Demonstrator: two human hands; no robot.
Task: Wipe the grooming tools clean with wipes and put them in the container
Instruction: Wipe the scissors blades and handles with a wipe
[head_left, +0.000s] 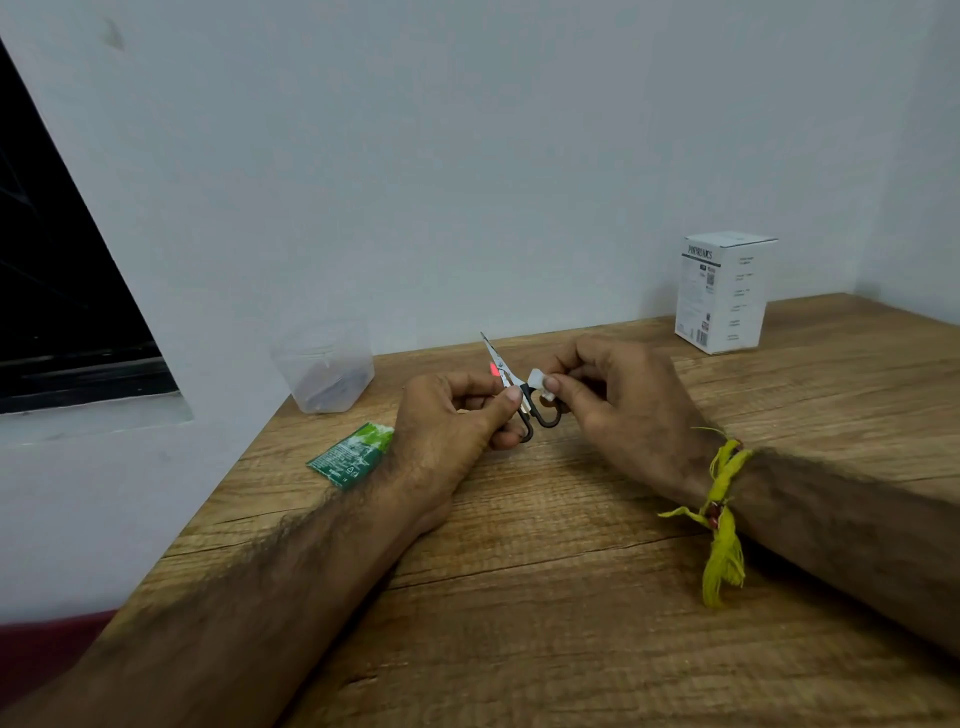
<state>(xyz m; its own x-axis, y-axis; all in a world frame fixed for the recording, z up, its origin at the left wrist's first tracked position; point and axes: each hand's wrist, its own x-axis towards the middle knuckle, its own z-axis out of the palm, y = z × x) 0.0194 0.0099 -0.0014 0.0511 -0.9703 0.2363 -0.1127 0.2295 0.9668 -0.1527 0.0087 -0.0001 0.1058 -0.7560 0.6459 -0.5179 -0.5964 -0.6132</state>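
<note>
Scissors, one small steel black-handled pair (511, 387), sit table-centre in my left hand (447, 421), tips toward eleven o'clock. My right hand (618, 410) pinches one white wipe (537, 378) on them. One clear plastic container (323, 373), contents blurry, at ten; one green sachet (352, 454) at nine.

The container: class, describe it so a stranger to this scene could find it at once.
Start at the wooden table and go to its far left corner, by the wall. There stands the container, a clear plastic tub with dark items inside. Unlike the green sachet lying flat nearby and the white box far right, it is see-through.
</note>
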